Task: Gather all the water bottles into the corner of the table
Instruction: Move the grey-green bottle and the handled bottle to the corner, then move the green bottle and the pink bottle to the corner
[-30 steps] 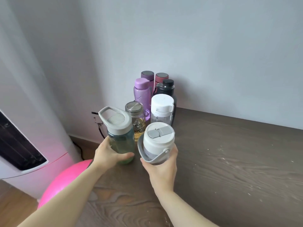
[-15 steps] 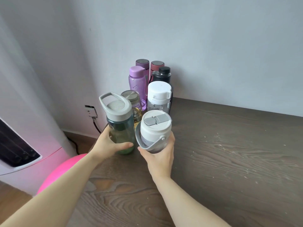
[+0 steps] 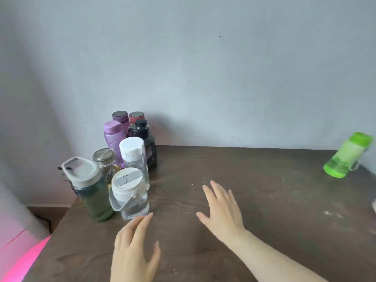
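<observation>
Bottles point(image 3: 130, 192) cluster at ten o'clock; green bottle point(image 3: 348, 155) stands apart at two. I see my left hand point(image 3: 134, 251) and right hand point(image 3: 221, 210) spread, holding nothing.

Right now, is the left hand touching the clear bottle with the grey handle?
Cannot tell. In the head view the left hand is open, and its fingertip overlaps the base of the clear bottle, so neither contact nor gap shows.

Head-worn camera looks forward and down, close over the table point(image 3: 264, 200) corner.
</observation>
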